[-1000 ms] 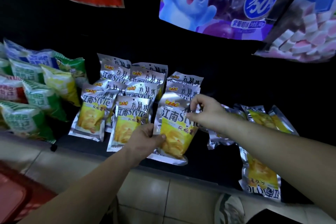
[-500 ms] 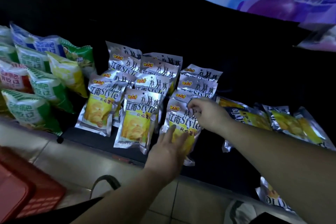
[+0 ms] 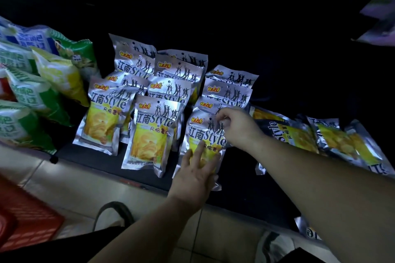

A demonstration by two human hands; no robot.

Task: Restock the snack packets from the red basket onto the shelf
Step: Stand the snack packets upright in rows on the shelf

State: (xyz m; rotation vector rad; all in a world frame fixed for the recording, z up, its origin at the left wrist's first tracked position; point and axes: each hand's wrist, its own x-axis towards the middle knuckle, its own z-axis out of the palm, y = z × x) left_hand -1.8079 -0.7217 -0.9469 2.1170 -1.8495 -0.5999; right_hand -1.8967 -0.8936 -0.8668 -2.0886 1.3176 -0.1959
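shelf (image 3: 238, 174) holds packet (image 3: 205, 136) under left hand (image 3: 194, 175), pinched by right hand (image 3: 239, 128).

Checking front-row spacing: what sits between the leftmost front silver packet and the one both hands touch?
One middle packet stands between the leftmost packet and the handled packet, which the left hand presses and the right hand pinches; head view.

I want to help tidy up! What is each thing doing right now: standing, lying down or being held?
Front packet: upright, steadied by both hands.
Right hand: pinches its top.
Left hand: fingers straight, pressing its front.
Other silver packets: standing in rows.
Packets on the right: lying flat.
Red basket: on the floor, inside hidden.
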